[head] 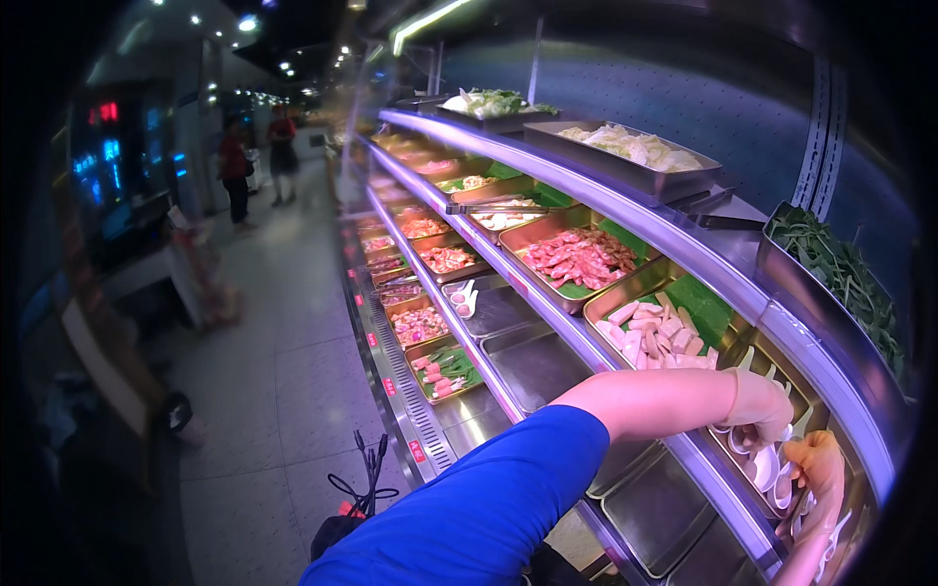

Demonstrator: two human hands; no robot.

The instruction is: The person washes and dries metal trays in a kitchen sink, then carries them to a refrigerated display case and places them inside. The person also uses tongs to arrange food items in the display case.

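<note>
Both my hands wear thin, see-through gloves and reach into a metal tray (pixel 768 505) on the upper shelf. White spoons (pixel 766 469) fill that tray, some holding a pinkish food. My left hand (pixel 762 414), at the end of a blue sleeve, bends down over the spoons at the tray's left part; its fingertips are partly hidden among them. Coming in from the lower right, my right hand (pixel 815 463) has curled fingers beside the spoon bowls. Whether either hand grips a spoon is unclear. Left of my hands, a tray of pale cut sticks (pixel 659 333) lies on green leaf.
Sliced red meat (pixel 579 256) fills a farther tray, with metal tongs (pixel 498 209) beyond it. Leafy greens (pixel 835 271) and cut cabbage (pixel 630 146) stand on the top ledge. A shelf rail (pixel 506 256) runs lengthwise. Black cables (pixel 366 476) hang by the cabinet. Two people stand in the aisle.
</note>
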